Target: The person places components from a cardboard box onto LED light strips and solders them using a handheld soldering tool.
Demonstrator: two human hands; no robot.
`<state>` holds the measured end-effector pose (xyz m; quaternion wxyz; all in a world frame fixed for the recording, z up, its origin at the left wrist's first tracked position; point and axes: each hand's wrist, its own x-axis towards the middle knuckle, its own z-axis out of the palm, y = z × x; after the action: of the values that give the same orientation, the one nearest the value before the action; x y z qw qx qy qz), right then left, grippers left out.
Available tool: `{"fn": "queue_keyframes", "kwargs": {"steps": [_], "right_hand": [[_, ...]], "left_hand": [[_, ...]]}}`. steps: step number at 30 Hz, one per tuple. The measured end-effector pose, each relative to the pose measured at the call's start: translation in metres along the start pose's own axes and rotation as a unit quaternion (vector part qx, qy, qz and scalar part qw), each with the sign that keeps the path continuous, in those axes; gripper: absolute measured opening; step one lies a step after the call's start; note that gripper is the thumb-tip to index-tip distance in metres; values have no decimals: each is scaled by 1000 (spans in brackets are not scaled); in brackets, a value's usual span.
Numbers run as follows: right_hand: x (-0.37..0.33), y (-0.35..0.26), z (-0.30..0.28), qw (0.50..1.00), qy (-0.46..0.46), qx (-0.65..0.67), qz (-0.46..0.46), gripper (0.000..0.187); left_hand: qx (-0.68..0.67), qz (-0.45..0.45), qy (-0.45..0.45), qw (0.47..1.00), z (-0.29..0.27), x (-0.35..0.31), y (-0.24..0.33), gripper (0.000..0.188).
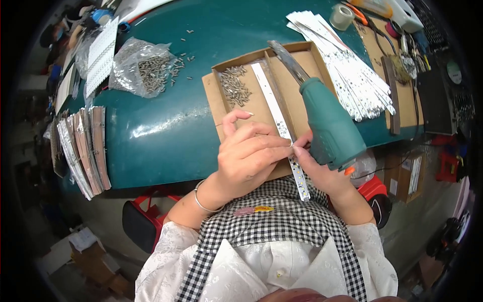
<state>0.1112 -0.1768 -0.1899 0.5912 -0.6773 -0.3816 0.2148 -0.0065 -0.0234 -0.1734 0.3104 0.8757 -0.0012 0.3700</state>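
Note:
A narrow white LED strip (272, 98) with small yellow parts at its near end slants from the cardboard tray (288, 66) over my lap. My left hand (250, 157) is closed at the strip's middle, little finger raised, its thumb hidden. On the strip's right edge, my right hand (326, 173) pinches with thumb and forefinger, its tips meeting the left fingertips. Whatever small thing lies between them is too tiny to make out. A green heat gun (333, 126) with a metal nozzle hangs over the tray and hides part of my right hand.
Small metal pieces (235, 86) lie in the tray's left compartment. An open plastic bag (132, 68) spills similar pieces at the far left. White strips (347, 70) are piled at the far right, near pliers (383, 36). Bundled strips (83, 151) stand at the table's left edge.

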Motion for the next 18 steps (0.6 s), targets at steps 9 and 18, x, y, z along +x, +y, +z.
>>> {"fn": "queue_keyframes", "kwargs": {"steps": [9,18], "right_hand": [[-1,0,8,998,22,53,-10,23],[-8,4,-19,989,-31,124,70,58]], "left_hand": [[-194,-167,-15,966,0,-10,-4,16],[-12,-197,-34,980,-4,-6,-26,18]]}}
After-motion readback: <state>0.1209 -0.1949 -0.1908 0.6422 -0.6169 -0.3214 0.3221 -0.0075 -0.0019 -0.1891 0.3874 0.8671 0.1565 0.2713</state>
